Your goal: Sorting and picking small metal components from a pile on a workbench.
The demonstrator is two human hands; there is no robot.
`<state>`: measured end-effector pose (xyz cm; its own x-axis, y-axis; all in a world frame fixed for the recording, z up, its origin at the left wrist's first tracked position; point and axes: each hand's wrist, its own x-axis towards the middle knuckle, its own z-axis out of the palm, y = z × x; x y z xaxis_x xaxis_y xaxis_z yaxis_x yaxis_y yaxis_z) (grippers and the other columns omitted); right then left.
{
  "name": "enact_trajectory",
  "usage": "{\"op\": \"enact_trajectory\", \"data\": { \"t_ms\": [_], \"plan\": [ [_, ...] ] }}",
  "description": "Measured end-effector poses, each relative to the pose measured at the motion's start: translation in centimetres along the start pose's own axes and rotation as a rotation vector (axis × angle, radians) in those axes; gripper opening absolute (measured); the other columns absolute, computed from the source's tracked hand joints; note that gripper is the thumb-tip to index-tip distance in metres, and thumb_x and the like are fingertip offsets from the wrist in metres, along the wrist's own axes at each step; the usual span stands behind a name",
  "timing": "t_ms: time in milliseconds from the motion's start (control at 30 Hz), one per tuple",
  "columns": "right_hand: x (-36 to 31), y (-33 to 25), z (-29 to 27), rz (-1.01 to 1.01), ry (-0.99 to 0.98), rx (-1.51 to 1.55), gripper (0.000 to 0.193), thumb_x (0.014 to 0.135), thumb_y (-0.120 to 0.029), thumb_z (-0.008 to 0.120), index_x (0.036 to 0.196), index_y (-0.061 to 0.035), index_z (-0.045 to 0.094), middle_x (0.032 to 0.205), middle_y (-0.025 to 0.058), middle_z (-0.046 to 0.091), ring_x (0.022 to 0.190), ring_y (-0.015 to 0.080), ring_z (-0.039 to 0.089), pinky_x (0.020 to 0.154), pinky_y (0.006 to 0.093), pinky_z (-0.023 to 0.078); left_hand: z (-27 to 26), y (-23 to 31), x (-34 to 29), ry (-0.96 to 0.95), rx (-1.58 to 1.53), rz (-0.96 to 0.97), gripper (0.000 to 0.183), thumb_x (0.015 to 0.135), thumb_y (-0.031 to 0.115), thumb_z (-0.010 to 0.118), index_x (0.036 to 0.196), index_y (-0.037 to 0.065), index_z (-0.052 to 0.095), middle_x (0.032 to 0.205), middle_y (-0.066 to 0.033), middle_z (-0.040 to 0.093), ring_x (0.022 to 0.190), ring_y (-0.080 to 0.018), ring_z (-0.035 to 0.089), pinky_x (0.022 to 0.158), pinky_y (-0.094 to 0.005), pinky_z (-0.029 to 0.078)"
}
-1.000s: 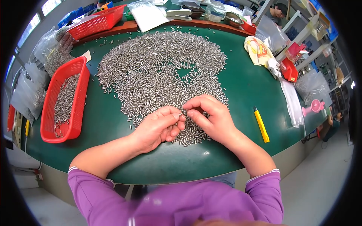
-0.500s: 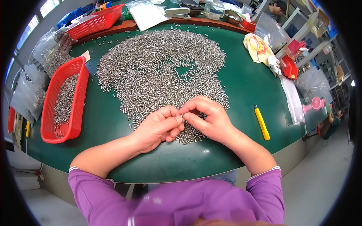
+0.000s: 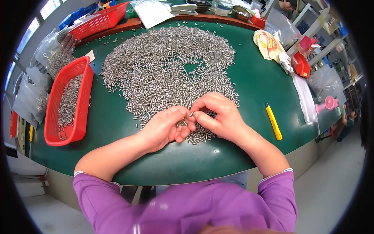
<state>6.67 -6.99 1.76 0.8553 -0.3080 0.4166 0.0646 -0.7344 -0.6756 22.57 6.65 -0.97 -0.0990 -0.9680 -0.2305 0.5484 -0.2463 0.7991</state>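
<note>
- Stretches across the middle of the frame as a green table (image 3: 251, 78) with a smooth, slightly glossy top.
- Carries a broad heap of small silvery metal pieces (image 3: 156, 74) from upper centre to centre, with a bare green gap (image 3: 191, 69) within it.
- Holds a red basket (image 3: 83, 111) at the left, beside a small pale card (image 3: 90, 55).
- Bears a yellow tool (image 3: 274, 123) right of centre, a patterned cloth (image 3: 268, 45) at upper right and flat plastic bags (image 3: 305, 99) below it.

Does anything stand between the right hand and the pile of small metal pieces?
Nothing visible does. The right hand is over the near part of the pile; the yellow tool lies to the hand's right.
</note>
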Motion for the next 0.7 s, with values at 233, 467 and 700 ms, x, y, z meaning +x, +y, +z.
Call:
{"op": "enact_trajectory", "data": {
  "t_ms": [233, 467, 700],
  "plan": [
    [0.1, 0.4, -0.2, -0.147, 0.024, -0.154, 0.011, 0.080, -0.015, 0.068, 0.088, -0.0095, 0.065, 0.081, 0.0045, 0.061, 0.079, 0.0260, 0.060, 0.073, 0.0380, 0.048, 0.7, 0.0, 0.0, -0.055, -0.198, -0.027, 0.048, 0.106, 0.037, 0.025, 0.121, -0.002, 0.047, 0.113, -0.0166, 0.056, 0.105, -0.0286, 0.061, 0.094, -0.0406, 0.051],
    [0.0, -0.3, -0.7, -0.212, 0.040, -0.313, 0.014, 0.077, -0.017, 0.071, 0.088, -0.0105, 0.065, 0.083, 0.0045, 0.059, 0.079, 0.0256, 0.057, 0.070, 0.0382, 0.048, 1.6, 0.8, -0.1, -0.017, -0.176, -0.047, 0.057, 0.106, 0.039, 0.019, 0.136, -0.006, 0.039, 0.130, -0.0197, 0.049, 0.122, -0.0328, 0.053, 0.108, -0.0443, 0.041],
    [-0.2, -0.4, -1.0, -0.203, -0.039, -0.351, 0.017, 0.074, -0.009, 0.072, 0.091, -0.0096, 0.069, 0.082, 0.0039, 0.061, 0.078, 0.0240, 0.060, 0.068, 0.0369, 0.049, 1.1, 0.5, -0.1, -0.053, -0.244, -0.003, 0.059, 0.105, 0.041, 0.022, 0.137, -0.006, 0.040, 0.133, -0.0179, 0.048, 0.124, -0.0297, 0.050, 0.109, -0.0436, 0.039]
  ]
}}
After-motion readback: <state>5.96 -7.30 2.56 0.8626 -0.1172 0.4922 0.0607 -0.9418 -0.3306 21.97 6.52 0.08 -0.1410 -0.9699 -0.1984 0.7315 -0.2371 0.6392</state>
